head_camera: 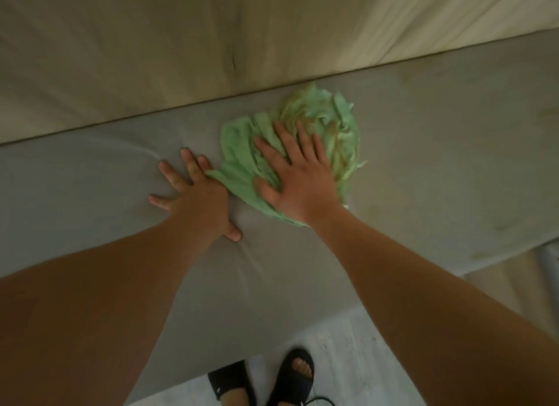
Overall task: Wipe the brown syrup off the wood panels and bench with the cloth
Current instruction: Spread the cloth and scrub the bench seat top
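Grey bench (90, 178): right hand (299, 187), fingers spread flat, presses the cloth (332, 118). It's already brown-stained, so it likely re-smears syrup. Left hand (196, 200) is splayed, bracing.

Cloth (239, 160) under right grip (299, 181): soft green fabric, crumpled, brown-stained. Desk (90, 178): grey, matt, smooth. Wood panels (121, 57) beyond grip: pale, matt w/ faint grain.

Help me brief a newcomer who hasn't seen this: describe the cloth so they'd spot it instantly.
Find the long grey bench running below the pale wood panels. Near its middle, under the flat right hand, lies the crumpled cloth. It is the only mint-green thing here, with brownish stains on its far edge.
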The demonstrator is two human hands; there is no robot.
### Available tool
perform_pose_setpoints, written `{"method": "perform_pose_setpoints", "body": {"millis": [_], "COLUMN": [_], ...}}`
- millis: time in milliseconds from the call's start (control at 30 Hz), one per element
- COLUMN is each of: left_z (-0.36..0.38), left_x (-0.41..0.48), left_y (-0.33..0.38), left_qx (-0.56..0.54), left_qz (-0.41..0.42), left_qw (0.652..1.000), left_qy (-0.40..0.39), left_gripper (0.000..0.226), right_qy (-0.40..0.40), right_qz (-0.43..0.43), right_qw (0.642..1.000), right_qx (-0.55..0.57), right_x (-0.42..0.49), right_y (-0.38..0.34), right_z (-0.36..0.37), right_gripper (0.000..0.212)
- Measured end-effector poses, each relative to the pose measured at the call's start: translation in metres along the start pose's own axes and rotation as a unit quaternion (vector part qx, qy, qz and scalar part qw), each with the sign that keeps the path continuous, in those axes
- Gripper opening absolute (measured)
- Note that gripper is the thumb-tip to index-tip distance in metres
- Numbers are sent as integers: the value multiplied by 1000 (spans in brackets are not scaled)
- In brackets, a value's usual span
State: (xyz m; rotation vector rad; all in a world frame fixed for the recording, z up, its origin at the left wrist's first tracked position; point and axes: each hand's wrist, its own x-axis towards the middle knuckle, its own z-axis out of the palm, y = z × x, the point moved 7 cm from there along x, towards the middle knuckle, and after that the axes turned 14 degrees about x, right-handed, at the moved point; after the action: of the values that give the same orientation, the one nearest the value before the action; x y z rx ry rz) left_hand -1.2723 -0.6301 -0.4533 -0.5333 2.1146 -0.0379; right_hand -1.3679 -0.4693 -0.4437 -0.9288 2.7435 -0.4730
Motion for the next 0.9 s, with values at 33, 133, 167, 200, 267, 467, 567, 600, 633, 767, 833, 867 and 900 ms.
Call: {"method": "perform_pose_setpoints", "body": {"millis": [33,133,167,200,267,467,567,600,633,767,833,867,900], "left_z": [-1,-1,0,0,-1,1,5,5,9,11,23,31,35], "left_x": [-1,0,0,1,2,1,-6,-5,-9,-32,-47,-56,-65], "left_y": [-1,1,2,2,3,1,-5,-7,-12,-63,-104,-122,-134], "left_qx": [-1,-3,-4,-6,-11,-26,-33,-44,-64,-89,-77,-67,-65], "left_qz": [-1,-4,-7,-11,-9,5,39,56,75,156,97,56,21], "left_qw": [1000,1000,1000,1000,1000,999,996,994,989,947,942,943,943], "left_qy": [0,-6,-7,-8,-2,28,72,88,108,267,311,322,325], "left_gripper": [171,172,172,172,171,168,165,163,158,85,59,52,48], "right_qy": [-3,19,30,40,58,67,36,20,5,-18,-36,-45,-54], "right_qz": [-4,153,222,271,318,326,239,217,194,141,111,80,41], "right_qw": [1000,988,975,962,946,941,969,975,980,989,992,995,997], "right_qx": [-10,-14,-3,7,26,61,51,48,42,44,47,43,39], "right_x": [-17,-50,-55,-55,-46,21,49,53,52,52,51,47,41], "right_y": [18,87,104,113,111,43,-8,-20,-31,-72,-103,-123,-143], "right_z": [-4,-25,-31,-34,-36,-11,3,7,12,28,40,49,57], "right_gripper": [73,77,78,79,78,87,85,85,84,81,81,80,79]}}
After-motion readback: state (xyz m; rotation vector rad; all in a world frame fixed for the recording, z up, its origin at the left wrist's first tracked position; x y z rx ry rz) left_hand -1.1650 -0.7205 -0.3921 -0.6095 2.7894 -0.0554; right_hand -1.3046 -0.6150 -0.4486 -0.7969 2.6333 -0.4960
